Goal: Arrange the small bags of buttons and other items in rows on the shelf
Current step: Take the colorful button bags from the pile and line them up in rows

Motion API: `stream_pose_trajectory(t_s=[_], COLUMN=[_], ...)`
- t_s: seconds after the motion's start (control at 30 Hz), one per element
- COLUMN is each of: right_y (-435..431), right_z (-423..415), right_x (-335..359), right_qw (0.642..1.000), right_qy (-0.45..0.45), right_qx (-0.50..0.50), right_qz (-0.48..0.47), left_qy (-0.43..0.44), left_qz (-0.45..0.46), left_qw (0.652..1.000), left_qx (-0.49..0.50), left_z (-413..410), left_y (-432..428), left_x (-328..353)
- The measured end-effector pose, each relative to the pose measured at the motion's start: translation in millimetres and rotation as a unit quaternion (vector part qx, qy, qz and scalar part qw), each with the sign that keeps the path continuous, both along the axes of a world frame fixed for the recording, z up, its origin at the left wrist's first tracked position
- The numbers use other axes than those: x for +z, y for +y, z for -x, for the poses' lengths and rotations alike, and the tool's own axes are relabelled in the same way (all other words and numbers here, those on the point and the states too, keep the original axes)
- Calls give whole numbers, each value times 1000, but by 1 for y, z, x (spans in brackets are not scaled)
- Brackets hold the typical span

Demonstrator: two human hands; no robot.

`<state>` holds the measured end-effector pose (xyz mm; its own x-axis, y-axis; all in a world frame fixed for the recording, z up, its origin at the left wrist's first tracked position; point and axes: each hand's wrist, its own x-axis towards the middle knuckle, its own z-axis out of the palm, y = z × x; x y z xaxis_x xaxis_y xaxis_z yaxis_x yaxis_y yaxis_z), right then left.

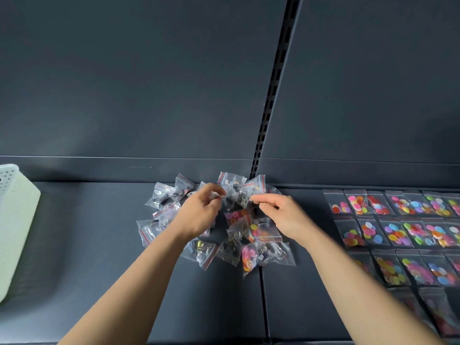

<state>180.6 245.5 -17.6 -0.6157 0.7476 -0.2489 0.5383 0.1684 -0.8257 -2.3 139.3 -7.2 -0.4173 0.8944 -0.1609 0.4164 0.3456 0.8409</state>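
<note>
A messy pile of small bags [249, 255] is lying in the middle of the dark shelf [99, 245]. The left hand [199, 212] and right hand [283, 215] are pinching one clear bag [239, 201] by its two sides over the pile's far part. Neat rows of button bags [395, 232] are lying to the right. A pale basket [15, 220] is sitting at the left edge.

Basket [15, 220]: cut off at left edge. Rows of button bags [398, 232]: ran past right edge, lowest blurred. Held bag [237, 200]: contents were too small to tell.
</note>
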Motion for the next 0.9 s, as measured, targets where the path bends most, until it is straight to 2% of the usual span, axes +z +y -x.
stream_pose_trajectory(t_s=[0.1,0.2,0.33,0.43,0.57,0.67,0.77,0.83,0.9], right_y=[4,5,9,16,15,10,6,3,-2], right_z=[0,-8,-12,-5,7,10,0,-12,-24], right_x=[1,-6,-16,-21,-18,-11,-7,-6,-6], right_qw=[1000,999,993,995,997,995,998,998,994], right_qy=[-18,-37,-11,-19,-21,-13,-1,-38,-95], right_qx=[6,-23,-49,-8,62,98,56,25,51], right_qz=[-6,-28,-106,-101,-50,13,-6,-36,-34], left_qy=[198,242,257,205,33,-83,-194,-171,-148], left_qz=[51,65,72,52,-6,-52,-93,-84,-73], left_qw=[975,962,956,973,999,991,968,976,983], left_qx=[-84,-109,-121,-89,12,91,130,108,81], left_z=[0,1,6,12,22,25,15,8,0], left_y=[15,19,16,7,-11,-21,-28,-32,-37], left_x=[-13,-23,-26,-24,-6,5,17,18,16])
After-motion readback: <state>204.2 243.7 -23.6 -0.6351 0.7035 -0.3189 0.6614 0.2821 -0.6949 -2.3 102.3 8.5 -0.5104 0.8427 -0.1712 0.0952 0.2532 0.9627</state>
